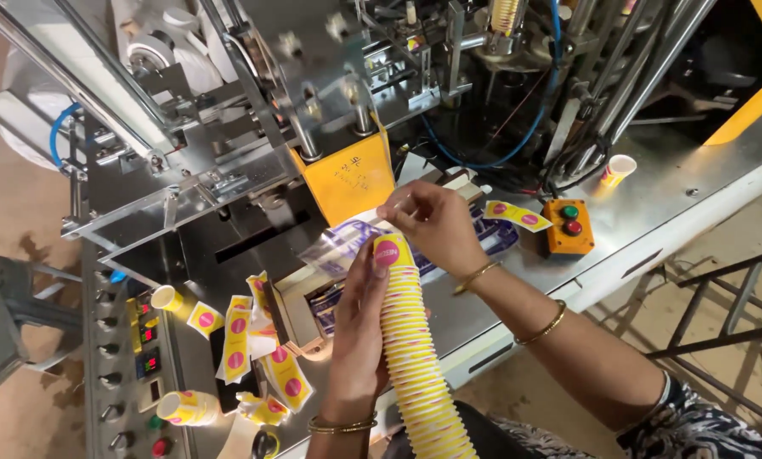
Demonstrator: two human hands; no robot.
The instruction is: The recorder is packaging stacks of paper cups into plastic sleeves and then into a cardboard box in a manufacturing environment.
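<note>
Two bare forearms. Left hand (pixel 357 327): thin gold metal bangles (pixel 341 424) at wrist. Right hand (pixel 436 223): two thin gold bangles (pixel 474 277) further up. Dark, white-patterned fabric garment (pixel 687 425) at lower right.

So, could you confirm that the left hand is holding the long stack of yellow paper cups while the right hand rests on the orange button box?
Not quite. In the head view the left hand does hold the stack of yellow paper cups, but the right hand is at the stack's top end, pinching clear plastic wrap; the orange button box sits untouched beside it.
</note>
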